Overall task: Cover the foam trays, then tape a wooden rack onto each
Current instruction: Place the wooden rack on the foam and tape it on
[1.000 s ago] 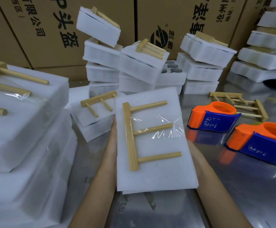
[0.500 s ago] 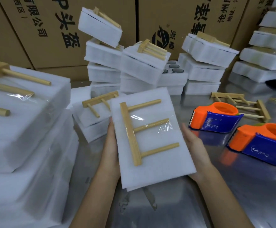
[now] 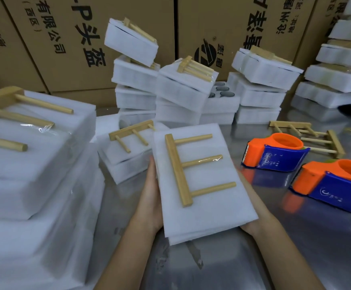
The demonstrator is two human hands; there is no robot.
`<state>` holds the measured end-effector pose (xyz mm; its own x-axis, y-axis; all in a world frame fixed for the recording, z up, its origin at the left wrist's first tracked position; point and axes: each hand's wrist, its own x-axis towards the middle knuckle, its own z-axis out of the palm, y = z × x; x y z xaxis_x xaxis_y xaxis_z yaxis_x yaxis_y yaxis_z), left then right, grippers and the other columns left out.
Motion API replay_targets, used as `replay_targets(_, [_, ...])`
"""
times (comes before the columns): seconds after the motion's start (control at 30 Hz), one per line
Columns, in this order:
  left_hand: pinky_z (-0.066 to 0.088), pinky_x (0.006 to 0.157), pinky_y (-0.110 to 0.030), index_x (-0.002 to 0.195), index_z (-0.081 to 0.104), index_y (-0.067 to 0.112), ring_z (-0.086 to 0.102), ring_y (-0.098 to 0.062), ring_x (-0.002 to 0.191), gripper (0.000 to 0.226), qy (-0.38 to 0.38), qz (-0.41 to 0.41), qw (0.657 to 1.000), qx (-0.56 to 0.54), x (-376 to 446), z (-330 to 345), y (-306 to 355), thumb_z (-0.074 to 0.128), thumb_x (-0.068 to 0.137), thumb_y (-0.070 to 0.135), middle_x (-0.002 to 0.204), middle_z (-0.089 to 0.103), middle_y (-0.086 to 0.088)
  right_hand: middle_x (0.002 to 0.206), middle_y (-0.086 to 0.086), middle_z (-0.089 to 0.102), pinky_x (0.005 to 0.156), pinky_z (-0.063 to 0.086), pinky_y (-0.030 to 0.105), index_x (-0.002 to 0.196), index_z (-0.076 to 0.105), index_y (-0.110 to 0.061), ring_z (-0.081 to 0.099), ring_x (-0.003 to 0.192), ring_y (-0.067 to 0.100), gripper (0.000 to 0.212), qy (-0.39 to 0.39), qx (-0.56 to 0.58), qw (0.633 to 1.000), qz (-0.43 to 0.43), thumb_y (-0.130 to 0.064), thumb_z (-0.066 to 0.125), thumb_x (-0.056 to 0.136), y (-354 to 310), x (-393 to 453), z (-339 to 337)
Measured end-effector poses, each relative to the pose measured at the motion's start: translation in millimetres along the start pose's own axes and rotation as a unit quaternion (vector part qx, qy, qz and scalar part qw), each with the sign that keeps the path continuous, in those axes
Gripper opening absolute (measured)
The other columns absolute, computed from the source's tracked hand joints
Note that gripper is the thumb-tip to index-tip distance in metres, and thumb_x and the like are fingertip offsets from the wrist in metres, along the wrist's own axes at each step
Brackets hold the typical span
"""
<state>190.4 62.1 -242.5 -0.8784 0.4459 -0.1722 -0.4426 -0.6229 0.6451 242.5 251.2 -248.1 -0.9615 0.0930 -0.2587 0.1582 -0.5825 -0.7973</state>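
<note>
Compared with the earlier frames, the covered foam tray (image 3: 197,197) is seen turned slightly, its far end swung toward the left and its near end nearer the body, while it is carried between both hands above the steel counter (image 3: 316,243). The left hand (image 3: 151,197) is pressed along the tray's left edge, and the right hand (image 3: 254,214) is tucked beneath the right edge; its fingers are hidden under the foam, so how they lie cannot be told. The hands are kept apart by the width of the tray.

On top of the tray a wooden rack (image 3: 189,168) is laid flat, its long bar toward the left and three pegs pointing right; clear tape (image 3: 214,159) is seen glinting over the middle peg.

Just left of the held tray, another taped tray (image 3: 126,151) is rested on a low pile. A taller stack of finished trays (image 3: 30,155) is seen at the far left. Two orange-and-blue tape dispensers (image 3: 274,153) are stood on the counter to the right, and beyond them loose wooden racks (image 3: 310,133) are laid. More stacked foam trays (image 3: 260,88) are piled at the back, in front of cardboard cartons (image 3: 55,38) printed with lettering.
</note>
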Motion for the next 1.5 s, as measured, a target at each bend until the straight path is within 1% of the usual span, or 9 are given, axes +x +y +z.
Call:
replay_targets(0.1, [0.061,0.080,-0.043,0.113,0.077,0.020,0.070,-0.029,0.109,0.062,0.026,0.020,0.999,0.019,-5,6,5,0.041,0.097,0.067,0.122,0.071,-0.011,0.088,0.002,0.077,0.057,0.056,0.023,0.085,0.082,-0.026,0.074,0.077,0.014,0.041,-0.086,-0.006,0.996,-0.007,-0.064,0.067,0.080,-6,-6,9])
replay_targets(0.23, [0.061,0.070,-0.036,0.097,0.082,0.021,0.075,-0.023,0.094,0.059,0.047,0.039,0.998,0.019,-6,4,10,0.040,0.099,0.062,0.105,0.077,-0.007,0.065,0.012,0.073,0.048,0.051,0.015,0.123,0.066,0.001,0.071,0.058,0.008,0.038,-0.021,-0.052,0.998,0.022,-0.022,0.065,0.093,-14,6,19])
replay_targets(0.47, [0.060,0.082,-0.039,0.102,0.080,0.014,0.074,-0.028,0.096,0.030,0.029,0.121,0.989,-0.076,-4,-16,20,0.073,0.079,0.033,0.108,0.076,-0.008,0.112,0.006,0.074,0.075,0.059,0.034,0.106,0.078,-0.021,0.073,0.096,0.022,0.035,-0.063,0.089,0.994,0.029,-0.043,0.061,0.087,-9,8,62])
replay_targets(0.6, [0.049,0.094,-0.042,0.118,0.066,0.019,0.067,-0.024,0.096,0.030,0.092,0.172,0.980,-0.051,5,-29,28,0.043,0.103,0.031,0.111,0.071,-0.006,0.118,0.003,0.072,0.106,0.045,0.047,0.128,0.066,-0.020,0.065,0.115,0.024,0.046,-0.074,0.087,0.993,-0.018,-0.044,0.061,0.089,-10,21,107])
replay_targets(0.7, [0.055,0.065,-0.031,0.101,0.071,0.022,0.067,-0.015,0.070,0.029,0.140,0.210,0.968,0.010,6,-34,31,0.043,0.104,0.030,0.086,0.071,0.000,0.118,0.003,0.072,0.105,0.047,0.045,0.128,0.065,-0.020,0.065,0.114,0.024,0.045,-0.067,0.094,0.993,-0.029,-0.044,0.061,0.090,2,26,114])
replay_targets(0.83, [0.057,0.079,-0.040,0.094,0.074,0.026,0.071,-0.021,0.088,0.028,0.254,0.296,0.907,0.156,1,-31,42,0.047,0.100,0.023,0.094,0.076,0.001,0.117,0.008,0.072,0.076,0.059,0.036,0.117,0.074,-0.020,0.071,0.100,0.026,0.043,-0.060,0.145,0.988,-0.010,-0.046,0.049,0.092,11,26,93])
replay_targets(0.93, [0.053,0.060,-0.020,0.090,0.070,0.017,0.066,-0.013,0.069,0.028,0.259,0.374,0.856,0.246,4,-25,49,0.045,0.097,0.005,0.077,0.072,0.004,0.109,0.009,0.074,0.064,0.060,0.034,0.108,0.078,-0.021,0.074,0.088,0.026,0.039,-0.037,0.151,0.988,-0.018,-0.042,0.050,0.089,3,25,65])
replay_targets(1.33, [0.049,0.099,-0.043,0.117,0.073,0.029,0.067,-0.021,0.116,0.054,0.059,0.113,0.970,0.204,11,11,5,0.079,0.071,0.057,0.124,0.071,-0.003,0.100,0.008,0.076,0.076,0.059,0.045,0.108,0.070,-0.022,0.074,0.090,0.031,0.027,0.070,0.000,0.992,-0.106,-0.030,0.066,0.083,-36,8,18])
replay_targets(1.5, [0.056,0.075,-0.022,0.117,0.072,0.031,0.071,-0.015,0.106,0.057,0.068,0.211,0.950,0.223,6,37,13,0.085,0.064,0.050,0.119,0.073,0.001,0.108,0.006,0.075,0.085,0.056,0.044,0.110,0.069,-0.024,0.072,0.098,0.027,0.025,0.006,-0.057,0.994,-0.090,-0.034,0.068,0.086,-60,-2,17])
